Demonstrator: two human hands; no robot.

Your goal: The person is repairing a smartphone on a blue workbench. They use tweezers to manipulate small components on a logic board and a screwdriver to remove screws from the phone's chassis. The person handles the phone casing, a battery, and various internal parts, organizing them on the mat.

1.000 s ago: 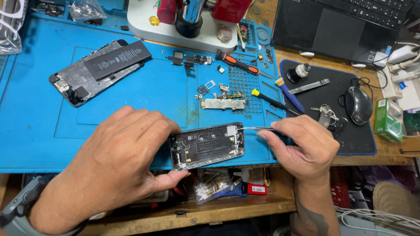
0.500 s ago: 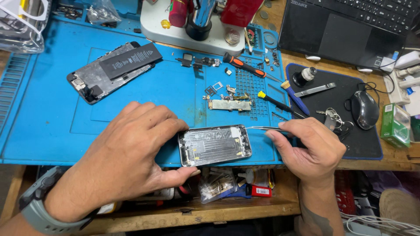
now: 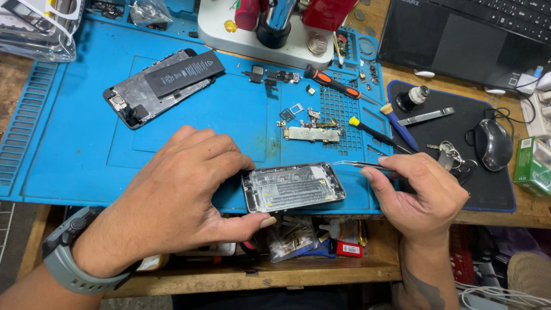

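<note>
Gripping an opened phone shell (image 3: 294, 187) in the left hand (image 3: 172, 201), right hand (image 3: 422, 192) pinching tweezers (image 3: 359, 165) beside it.

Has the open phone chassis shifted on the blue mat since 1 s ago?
No real shift: the open silver phone chassis remains at the blue silicone mat's near edge, below the small metal shield plate; only the camera moved.

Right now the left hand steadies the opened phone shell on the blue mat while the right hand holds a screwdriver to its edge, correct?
Not quite. In the head view the right hand holds thin metal tweezers, not a screwdriver. The left hand does steady the opened phone shell on the blue mat.
</note>
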